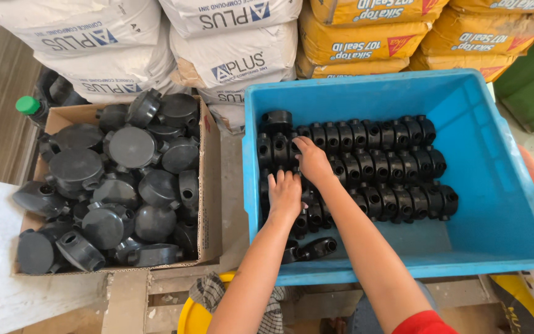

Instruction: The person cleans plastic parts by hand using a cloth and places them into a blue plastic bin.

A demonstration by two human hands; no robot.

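Both hands inside blue plastic crate (502, 204), centre-right of frame. Left hand (284, 195) flat, fingers together, pressed palm-down on black round conduit junction boxes (378, 167) at left end of the packed rows. Right hand (312, 162) just above and right of it in frame, fingers curled onto a box at left end of the middle row; whether pinching or only touching, cannot tell. Rows run left to right across crate, long axis horizontal in frame, three rows stacked top to bottom, spouts upward. Left column, under the hands, less tidy than the rest. Two loose boxes (313, 248) on crate floor at lower left of crate, beside left forearm, nearer left hand than right. Cardboard carton (210, 185) of bigger grey lidded junction boxes (131, 147) at left of frame, well apart from both hands. White sacks (236, 62) and yellow sacks (366, 43) stacked along top of frame. Green-capped bottle (28, 106) at upper left.
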